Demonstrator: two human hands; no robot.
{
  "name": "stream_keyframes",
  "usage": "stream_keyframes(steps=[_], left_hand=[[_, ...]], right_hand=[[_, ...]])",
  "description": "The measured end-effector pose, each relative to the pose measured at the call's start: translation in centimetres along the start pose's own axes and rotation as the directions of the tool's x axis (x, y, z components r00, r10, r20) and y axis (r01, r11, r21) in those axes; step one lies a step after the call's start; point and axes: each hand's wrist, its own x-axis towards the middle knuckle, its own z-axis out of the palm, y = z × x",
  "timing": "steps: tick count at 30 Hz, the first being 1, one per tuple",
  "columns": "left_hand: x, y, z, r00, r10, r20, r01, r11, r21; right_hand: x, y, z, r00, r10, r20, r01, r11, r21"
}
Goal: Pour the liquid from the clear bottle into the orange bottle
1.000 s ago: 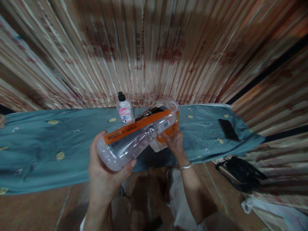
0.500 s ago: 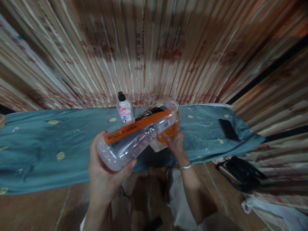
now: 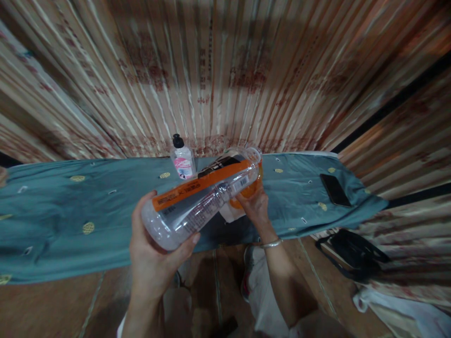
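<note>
My left hand (image 3: 155,263) is wrapped around the base of a clear plastic bottle (image 3: 204,199) with an orange and black label. The bottle leans over with its uncapped-looking neck pointing to the upper right. Beneath that neck, my right hand (image 3: 256,206) closes on an orange, see-through container (image 3: 252,190); the bottle hides much of it, so its exact kind does not show. A white piece (image 3: 232,213) shows beside the right hand under the bottle. Behind the left part of the bottle stands a small clear bottle (image 3: 183,162) with a black cap and pink label.
A teal patterned cloth (image 3: 105,206) covers the long table. On its right end lies a black phone (image 3: 335,190). Pleated curtains (image 3: 218,70) hang right behind the table. A black bag (image 3: 354,251) and a white plastic bag (image 3: 405,310) are at the lower right.
</note>
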Motion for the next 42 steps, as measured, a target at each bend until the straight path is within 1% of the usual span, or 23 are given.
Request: stream_keyframes(steps=[5, 9, 12, 16, 21, 24, 27, 31, 33, 38, 42], left_hand=[[0.0, 0.7, 0.0, 1.000, -0.021, 0.016, 0.021, 0.999, -0.034], [0.0, 1.4, 0.0, 0.997, -0.070, 0.031, 0.071, 0.997, -0.028], [0.0, 1.2, 0.0, 0.997, -0.071, 0.033, 0.072, 0.997, -0.030], [0.1, 0.7, 0.0, 1.000, -0.021, 0.017, 0.021, 0.999, -0.038], [-0.1, 1.3, 0.0, 0.996, -0.078, 0.034, 0.079, 0.996, -0.038], [-0.1, 1.4, 0.1, 0.997, -0.070, 0.029, 0.071, 0.997, -0.037], [-0.1, 1.0, 0.0, 0.998, -0.061, 0.024, 0.063, 0.997, -0.053], [-0.1, 0.2, 0.0, 1.000, -0.017, 0.021, 0.018, 0.998, -0.063], [0.0, 0.1, 0.0, 1.000, -0.020, 0.022, 0.021, 0.998, -0.053], [0.0, 0.5, 0.1, 1.000, -0.018, 0.001, 0.019, 0.998, -0.060], [-0.1, 1.1, 0.1, 0.997, -0.068, 0.026, 0.069, 0.996, -0.052]], right_hand=[[0.0, -0.1, -0.1, 1.000, 0.014, -0.002, -0.014, 1.000, -0.012], [0.0, -0.3, -0.1, 1.000, 0.017, -0.002, -0.017, 1.000, -0.024], [0.0, -0.3, -0.1, 1.000, 0.010, -0.007, -0.010, 1.000, -0.021], [0.0, -0.1, 0.0, 1.000, -0.012, 0.000, 0.012, 1.000, -0.013], [0.0, -0.2, 0.0, 1.000, 0.007, 0.001, -0.007, 0.999, -0.041], [0.0, -0.4, 0.1, 1.000, 0.015, -0.008, -0.015, 0.999, -0.037], [-0.1, -0.3, 0.1, 1.000, 0.007, -0.018, -0.007, 1.000, -0.012], [-0.1, 0.1, 0.1, 1.000, -0.018, -0.021, 0.018, 1.000, 0.004], [-0.1, 0.1, 0.1, 1.000, -0.024, -0.014, 0.024, 1.000, 0.001], [-0.1, -0.1, 0.2, 1.000, 0.006, -0.019, -0.007, 1.000, -0.022], [0.0, -0.3, 0.1, 1.000, 0.020, -0.012, -0.020, 0.999, -0.036]])
